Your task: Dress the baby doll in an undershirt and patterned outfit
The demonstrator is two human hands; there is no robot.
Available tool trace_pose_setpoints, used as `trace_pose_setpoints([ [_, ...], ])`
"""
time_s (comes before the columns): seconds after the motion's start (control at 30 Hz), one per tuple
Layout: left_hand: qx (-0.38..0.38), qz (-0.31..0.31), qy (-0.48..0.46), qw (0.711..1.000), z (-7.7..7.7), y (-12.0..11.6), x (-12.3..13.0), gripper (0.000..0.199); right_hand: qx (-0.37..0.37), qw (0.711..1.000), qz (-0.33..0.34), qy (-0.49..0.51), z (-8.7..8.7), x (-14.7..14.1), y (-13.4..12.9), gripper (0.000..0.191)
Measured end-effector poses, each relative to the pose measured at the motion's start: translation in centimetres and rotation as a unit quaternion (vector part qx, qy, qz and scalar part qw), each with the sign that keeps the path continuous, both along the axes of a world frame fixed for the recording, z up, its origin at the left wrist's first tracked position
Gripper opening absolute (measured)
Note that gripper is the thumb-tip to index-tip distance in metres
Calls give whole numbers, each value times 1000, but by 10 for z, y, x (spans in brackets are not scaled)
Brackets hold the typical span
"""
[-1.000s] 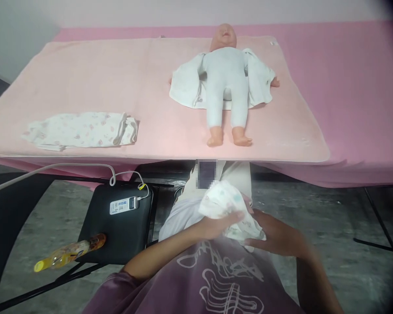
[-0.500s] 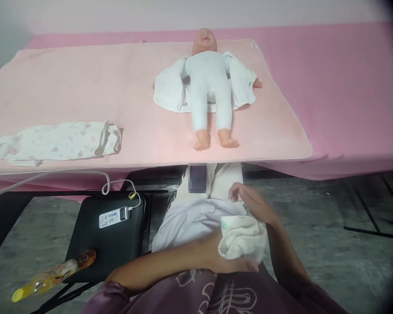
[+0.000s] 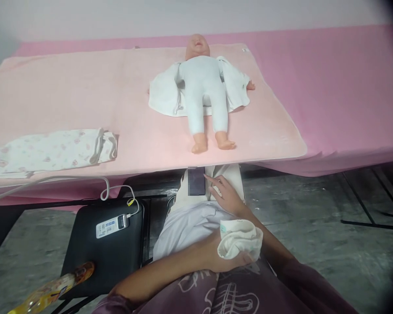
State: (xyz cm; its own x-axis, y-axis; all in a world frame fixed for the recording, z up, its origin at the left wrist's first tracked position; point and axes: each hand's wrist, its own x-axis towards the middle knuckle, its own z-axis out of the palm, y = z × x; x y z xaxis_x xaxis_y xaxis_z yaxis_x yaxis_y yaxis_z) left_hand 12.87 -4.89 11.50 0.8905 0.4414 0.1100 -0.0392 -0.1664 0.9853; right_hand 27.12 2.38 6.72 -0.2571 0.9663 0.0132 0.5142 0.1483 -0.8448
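Observation:
Held against my body, my left hand (image 3: 224, 258) grips a folded white diaper (image 3: 240, 240) with a small green patch. My right hand (image 3: 227, 196) reaches over my lap, its fingers apart and the index finger stretched to the edge of a dark phone (image 3: 197, 183). The phone lies on cream cloth over my lap, its screen blurred out; whether the fingertip touches it I cannot tell. On the table ahead, a baby doll (image 3: 197, 46) in a white bodysuit lies on its back, arms in the sleeves of an opened white jacket (image 3: 165, 93).
A peach mat (image 3: 124, 91) covers part of the pink tablecloth (image 3: 330, 96). Folded patterned baby clothes (image 3: 55, 150) lie at its left front. On my left, a black stool (image 3: 114, 266) holds a white device (image 3: 111, 226) on a cable and a yellow-capped bottle (image 3: 49, 290).
My right hand has moved forward and left to the phone, its fingers straightening from a curl. The diaper stays in my left hand. The view has shifted slightly.

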Motion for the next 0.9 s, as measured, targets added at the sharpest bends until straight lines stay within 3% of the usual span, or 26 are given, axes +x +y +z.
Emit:
trace_pose_setpoints([
  [0.1, 23, 11, -19, 1000, -1, 0, -5, 31, -12, 999, 37, -34, -17, -10, 2, 56],
  [0.2, 68, 21, -34, 997, 7, 2, -11, 25, -28, 995, 92, -41, -26, -9, -4, 55],
  [0.4, 133, 42, -21, 990, 18, 2, -17, 11, -27, 994, 88, -58, -33, -6, -5, 59],
  [0.57, 148, 45, -24, 988, 10, -1, -14, 4, -9, 984, 171, -39, -35, -1, -3, 55],
  [0.73, 158, 52, -47, 985, 9, -5, -12, 9, -5, 994, 105, -37, -41, -2, 3, 58],
  [0.9, 149, 56, -57, 986, 13, -4, -14, 12, -11, 995, 95, -24, -45, -4, 8, 58],
])
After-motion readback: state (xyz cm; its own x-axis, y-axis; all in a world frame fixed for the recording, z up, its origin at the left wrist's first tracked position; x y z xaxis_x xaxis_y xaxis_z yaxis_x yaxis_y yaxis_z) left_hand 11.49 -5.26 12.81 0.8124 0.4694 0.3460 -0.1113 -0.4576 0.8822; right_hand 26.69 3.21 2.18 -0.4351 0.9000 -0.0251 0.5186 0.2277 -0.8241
